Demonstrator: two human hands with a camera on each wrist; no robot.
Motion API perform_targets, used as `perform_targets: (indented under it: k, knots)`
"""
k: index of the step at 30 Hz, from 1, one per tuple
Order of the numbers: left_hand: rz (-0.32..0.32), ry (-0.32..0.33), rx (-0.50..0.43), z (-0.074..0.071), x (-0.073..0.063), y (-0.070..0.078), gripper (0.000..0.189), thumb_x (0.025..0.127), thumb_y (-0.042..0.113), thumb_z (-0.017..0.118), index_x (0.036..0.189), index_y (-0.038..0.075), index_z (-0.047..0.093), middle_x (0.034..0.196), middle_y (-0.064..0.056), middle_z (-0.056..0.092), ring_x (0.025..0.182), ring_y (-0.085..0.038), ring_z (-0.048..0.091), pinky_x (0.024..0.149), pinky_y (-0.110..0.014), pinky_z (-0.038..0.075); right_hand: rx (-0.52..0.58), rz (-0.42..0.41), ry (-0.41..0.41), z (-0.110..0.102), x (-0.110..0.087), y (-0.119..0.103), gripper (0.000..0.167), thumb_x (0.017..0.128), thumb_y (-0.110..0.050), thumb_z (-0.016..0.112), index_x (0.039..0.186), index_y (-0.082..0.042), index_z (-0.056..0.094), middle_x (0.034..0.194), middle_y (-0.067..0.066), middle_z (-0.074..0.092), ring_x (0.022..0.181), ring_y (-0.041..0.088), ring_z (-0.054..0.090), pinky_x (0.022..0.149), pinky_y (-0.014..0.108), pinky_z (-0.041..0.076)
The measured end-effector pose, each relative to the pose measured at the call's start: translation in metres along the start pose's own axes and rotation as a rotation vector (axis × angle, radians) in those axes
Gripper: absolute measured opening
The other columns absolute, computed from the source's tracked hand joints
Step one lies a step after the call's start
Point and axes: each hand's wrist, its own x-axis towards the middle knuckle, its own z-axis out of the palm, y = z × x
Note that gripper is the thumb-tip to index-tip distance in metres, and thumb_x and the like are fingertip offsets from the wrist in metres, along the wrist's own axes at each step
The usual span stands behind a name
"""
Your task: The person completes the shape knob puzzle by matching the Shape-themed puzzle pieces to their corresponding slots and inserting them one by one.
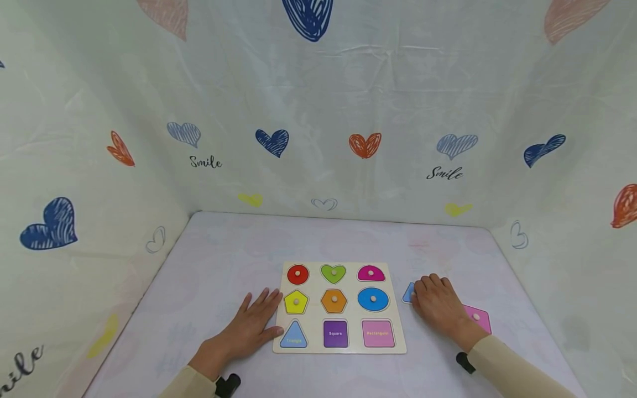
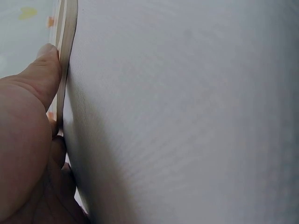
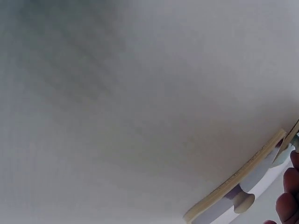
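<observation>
A cream shape puzzle board (image 1: 314, 326) lies on the table. Red circle, green heart, magenta half-circle, yellow pentagon, orange hexagon and blue oval pieces with knobs sit in its upper two rows. Its bottom row shows the printed triangle, square and rectangle recesses. My left hand (image 1: 252, 325) lies spread with fingertips and thumb touching the board's left edge. Right of the board, my right hand (image 1: 439, 307) pinches a light blue triangle piece (image 1: 408, 293), partly hidden by its fingers. A pink knobbed piece (image 1: 480, 319) lies partly behind that wrist. The right wrist view shows a knobbed piece (image 3: 243, 184) near the fingers.
The white table (image 1: 224, 243) has its far edge against a pale curtain (image 1: 318, 177) printed with hearts and "Smile". More curtain hangs along the left and right sides. Dark straps with wrist cameras sit at both sleeves.
</observation>
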Motion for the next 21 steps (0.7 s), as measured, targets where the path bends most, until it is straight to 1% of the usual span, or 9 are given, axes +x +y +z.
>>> perform_targets:
  k: [5, 11, 18, 21]
  knots:
    - [-0.006, 0.001, 0.016, 0.002, 0.001, -0.001, 0.087, 0.099, 0.052, 0.068, 0.167, 0.015, 0.031, 0.174, -0.003, 0.031, 0.165, -0.029, 0.016, 0.132, -0.061, 0.004, 0.006, -0.010, 0.022, -0.002, 0.002, 0.001, 0.030, 0.088, -0.021, 0.084, 0.095, -0.003, 0.061, 0.080, 0.005, 0.053, 0.081, 0.025, 0.048, 0.074, 0.040, 0.045]
    - [-0.005, 0.003, 0.021, 0.002, 0.003, -0.002, 0.087, 0.099, 0.052, 0.068, 0.167, 0.015, 0.031, 0.174, -0.003, 0.031, 0.165, -0.029, 0.016, 0.132, -0.061, 0.004, -0.001, -0.035, 0.085, -0.003, 0.006, 0.004, 0.032, 0.085, -0.020, 0.085, 0.093, -0.001, 0.060, 0.077, 0.005, 0.051, 0.078, 0.025, 0.047, 0.070, 0.037, 0.042]
    - [-0.008, -0.011, 0.015, 0.001, 0.001, -0.001, 0.088, 0.099, 0.055, 0.066, 0.168, 0.015, 0.030, 0.174, -0.003, 0.030, 0.165, -0.029, 0.015, 0.132, -0.060, 0.002, -0.009, -0.017, 0.070, -0.008, 0.012, 0.002, 0.031, 0.087, -0.021, 0.084, 0.096, 0.000, 0.062, 0.078, 0.006, 0.052, 0.080, 0.026, 0.048, 0.072, 0.038, 0.043]
    - [-0.005, -0.008, 0.008, 0.001, 0.001, -0.001, 0.088, 0.098, 0.055, 0.067, 0.167, 0.015, 0.031, 0.174, -0.003, 0.031, 0.165, -0.029, 0.015, 0.132, -0.061, 0.003, -0.015, -0.004, 0.065, -0.011, 0.015, 0.000, 0.032, 0.087, -0.021, 0.084, 0.097, 0.001, 0.062, 0.079, 0.007, 0.054, 0.081, 0.026, 0.049, 0.073, 0.039, 0.044]
